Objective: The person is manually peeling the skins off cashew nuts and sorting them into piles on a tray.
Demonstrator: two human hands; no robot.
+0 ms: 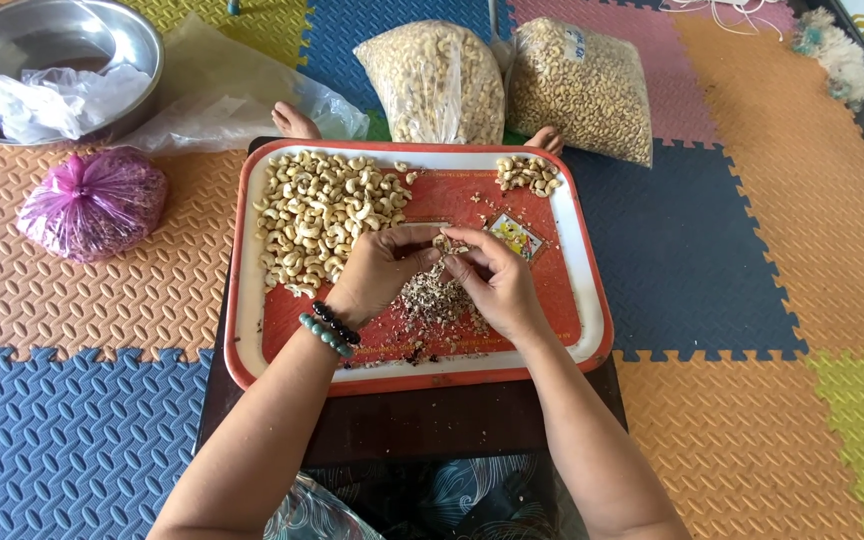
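Observation:
My left hand (380, 270) and my right hand (497, 280) meet over the middle of a red and white tray (592, 300). Together their fingertips pinch a single cashew nut (443, 243). Right below them lies a small heap of brownish skin flakes (435, 298). A large pile of pale cashews (320, 215) covers the tray's left half, touching my left hand's back. A much smaller pile of cashews (529, 173) sits in the tray's far right corner. Bead bracelets (329, 328) circle my left wrist.
Two clear bags full of cashews (436, 80) (584, 85) stand beyond the tray. A steel bowl (132, 40) with crumpled plastic sits far left, a tied pink bag (92, 203) below it. My toes (292, 122) show behind the tray. Foam mats cover the floor.

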